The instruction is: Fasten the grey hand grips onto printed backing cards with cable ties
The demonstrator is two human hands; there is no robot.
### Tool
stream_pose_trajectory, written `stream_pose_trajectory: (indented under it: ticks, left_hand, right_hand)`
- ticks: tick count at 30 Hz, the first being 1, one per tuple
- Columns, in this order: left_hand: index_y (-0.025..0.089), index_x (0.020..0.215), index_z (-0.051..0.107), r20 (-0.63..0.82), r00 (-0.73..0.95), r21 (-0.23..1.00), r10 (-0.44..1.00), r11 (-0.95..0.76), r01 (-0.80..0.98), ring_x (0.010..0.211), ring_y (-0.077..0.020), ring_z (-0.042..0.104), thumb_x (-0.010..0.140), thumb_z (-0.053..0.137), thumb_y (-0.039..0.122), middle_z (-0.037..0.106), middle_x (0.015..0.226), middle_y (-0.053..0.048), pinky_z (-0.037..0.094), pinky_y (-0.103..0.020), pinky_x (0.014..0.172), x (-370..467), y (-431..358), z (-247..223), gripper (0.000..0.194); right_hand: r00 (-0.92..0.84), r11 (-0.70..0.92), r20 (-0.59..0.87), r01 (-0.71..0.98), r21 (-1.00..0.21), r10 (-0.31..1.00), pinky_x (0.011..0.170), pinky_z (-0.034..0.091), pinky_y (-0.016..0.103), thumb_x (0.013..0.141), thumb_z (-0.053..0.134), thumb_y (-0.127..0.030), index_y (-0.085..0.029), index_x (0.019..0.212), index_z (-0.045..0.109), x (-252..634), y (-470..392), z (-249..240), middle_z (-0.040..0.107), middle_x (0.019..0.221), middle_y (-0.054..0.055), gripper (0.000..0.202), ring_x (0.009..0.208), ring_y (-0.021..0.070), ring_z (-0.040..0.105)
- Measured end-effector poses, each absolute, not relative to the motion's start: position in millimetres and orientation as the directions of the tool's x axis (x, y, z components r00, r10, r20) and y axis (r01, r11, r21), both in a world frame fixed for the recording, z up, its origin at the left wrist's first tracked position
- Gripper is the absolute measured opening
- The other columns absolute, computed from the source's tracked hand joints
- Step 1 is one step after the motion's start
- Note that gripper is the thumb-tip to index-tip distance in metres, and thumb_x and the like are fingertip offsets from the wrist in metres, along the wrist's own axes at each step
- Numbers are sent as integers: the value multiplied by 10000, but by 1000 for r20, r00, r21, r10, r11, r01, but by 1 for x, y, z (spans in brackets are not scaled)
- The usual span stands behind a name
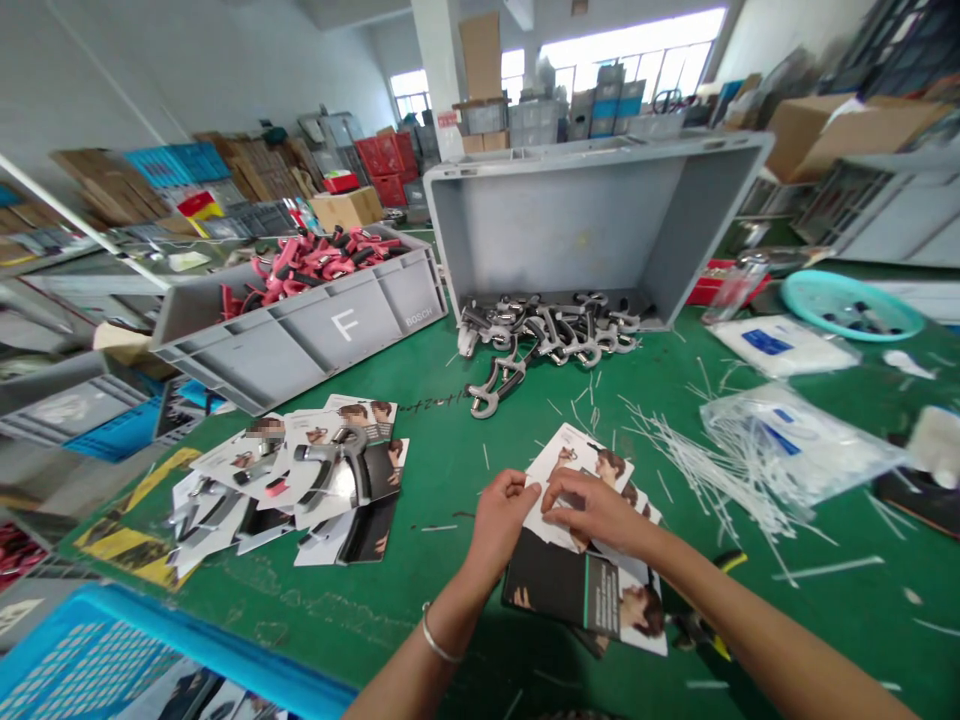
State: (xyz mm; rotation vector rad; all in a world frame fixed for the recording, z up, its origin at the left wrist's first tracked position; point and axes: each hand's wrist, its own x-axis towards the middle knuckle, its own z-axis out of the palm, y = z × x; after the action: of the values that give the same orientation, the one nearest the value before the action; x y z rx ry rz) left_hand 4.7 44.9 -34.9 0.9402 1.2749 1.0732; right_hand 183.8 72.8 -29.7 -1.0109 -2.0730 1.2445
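Observation:
Printed cards (pixel 581 590) lie in a loose pile on the green table, with a white card (pixel 564 450) on top. My left hand (pixel 504 515), below a wrist with a bangle, has its fingers curled together at that card's left edge. Over the card's middle, my right hand (pixel 589 505) bends its thumb and forefinger towards each other; whatever is between the fingertips is too small to make out. To the left lie more cards (pixel 281 460) with grey and black clamp-like tools (pixel 352 465) on them.
A grey bin (pixel 555 220) lies on its side behind grey tools (pixel 555 330). Pink tools (pixel 322 260) fill another bin (pixel 300 330). White ties (pixel 712 470), plastic bags (pixel 802 440) and pliers (pixel 720 645) lie right. A blue basket (pixel 187 640) stands front left.

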Motion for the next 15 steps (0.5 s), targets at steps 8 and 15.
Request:
stream_pose_trajectory:
  ticks: [8, 15]
  left_hand:
    - [164, 835, 573, -274, -98, 941, 957, 245, -235, 598, -104, 554, 748, 721, 378, 617, 680, 34, 415, -204, 576, -3, 36, -44, 275]
    - [179, 1057, 565, -335, -146, 856, 931, 236, -460, 865, -193, 680, 614, 837, 325, 704, 937, -58, 540, -286, 741, -9, 8, -56, 540]
  right_hand:
    - [-494, 363, 148, 373, -854, 857, 1061, 290, 442, 850, 679, -356, -235, 794, 691, 194, 81, -2, 573, 1299, 52, 134, 1212, 270, 478]
    - [-447, 444, 186, 586, -678, 875, 847, 472, 358, 1007, 379, -295, -201, 1159, 604, 181, 150, 8, 691, 1018, 69, 287, 916, 200, 629]
